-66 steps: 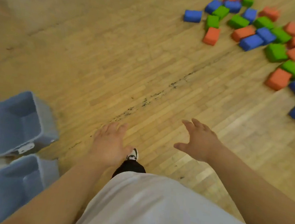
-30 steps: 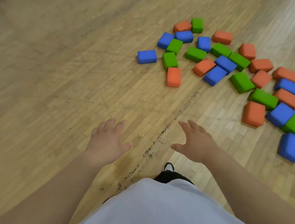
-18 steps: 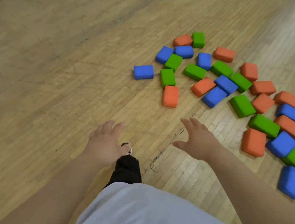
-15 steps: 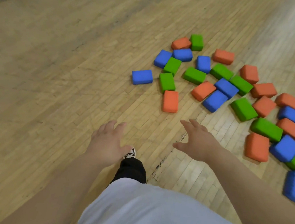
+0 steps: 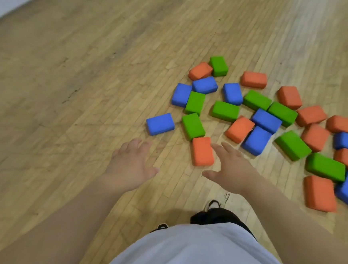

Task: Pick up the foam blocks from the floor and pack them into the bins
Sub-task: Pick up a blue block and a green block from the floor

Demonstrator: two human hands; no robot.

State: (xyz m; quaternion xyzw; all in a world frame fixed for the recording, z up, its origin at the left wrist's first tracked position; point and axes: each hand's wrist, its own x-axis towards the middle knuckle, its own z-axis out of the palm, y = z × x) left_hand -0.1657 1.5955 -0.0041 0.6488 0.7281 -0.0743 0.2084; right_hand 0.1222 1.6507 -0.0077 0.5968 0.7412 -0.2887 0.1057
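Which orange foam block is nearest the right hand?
The orange block just beside the right hand, its far end by a green block. Every other orange block lies farther off.

The bins, seen earlier at the lower left of the frame, are no longer shown. The blocks (image 5: 265, 120), once crowded into the upper right, are now spread across the centre and right. The nearest orange block (image 5: 202, 151), earlier well above the hands, is now found just beside the right hand (image 5: 231, 167). The lone blue block (image 5: 160, 124) is brought near the left hand (image 5: 129, 166). A second shoe (image 5: 160, 227) is now shown at the bottom centre.
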